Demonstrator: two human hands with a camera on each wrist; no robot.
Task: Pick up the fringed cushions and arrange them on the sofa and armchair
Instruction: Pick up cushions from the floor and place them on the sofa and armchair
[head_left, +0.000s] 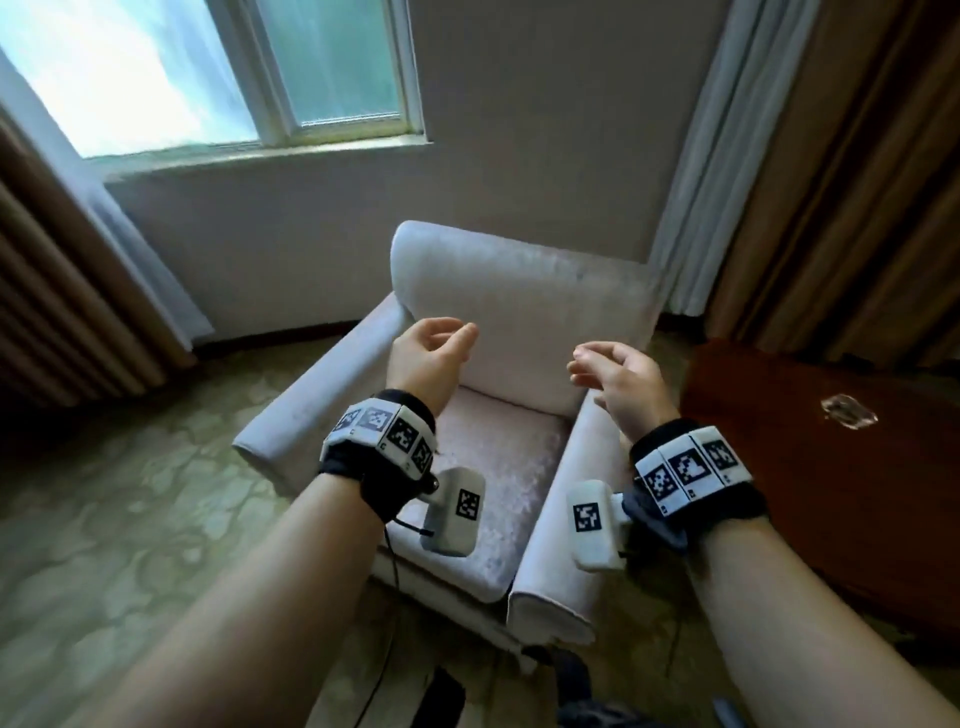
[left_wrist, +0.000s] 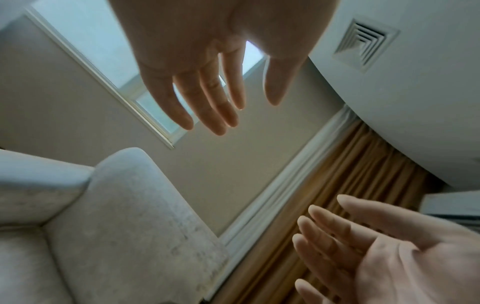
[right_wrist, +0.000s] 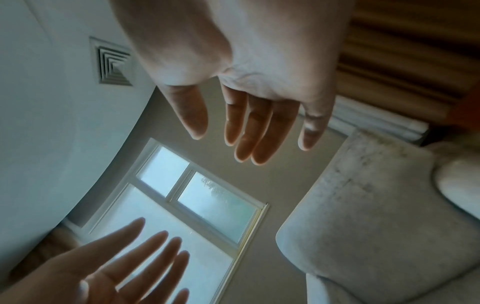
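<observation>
The left hand (head_left: 434, 358) and the right hand (head_left: 621, 382) were held up in the air in front of the armchair (head_left: 498, 332). The palms were turned toward each other, with a gap between them. Nothing was held in either hand.

In the left wrist view, the left hand (left_wrist: 207, 51) was seen from below with its fingers (left_wrist: 221, 115) stretched out and a little apart. The right hand (left_wrist: 389, 257) showed in the bottom corner of that view, and its fingers were out straight too. In the right wrist view, the right hand (right_wrist: 249, 61) was spread loosely, and the left hand (right_wrist: 103, 267) was seen low down with its fingers (right_wrist: 155, 244) fanned out. In the head view, the fingers looked a little bent, but they were wrapped round nothing.

The armchair was pale and soft, and it was set on a green patterned floor (head_left: 104, 519) below a window (head_left: 208, 67). Its seat (head_left: 493, 478) and back were bare. No cushion could be seen in any view, so where the cushions were could not be told. The sofa could not be seen either.

A dark red wooden bench (head_left: 831, 493) was just to the right of the armchair, and a small clear shiny thing (head_left: 849, 411) lay on it. Brown curtains (head_left: 857, 182) were hung on both sides of the room. A square vent (left_wrist: 363, 44) was seen on the ceiling. Bands with black and white squares (head_left: 685, 467) were worn on both wrists.
</observation>
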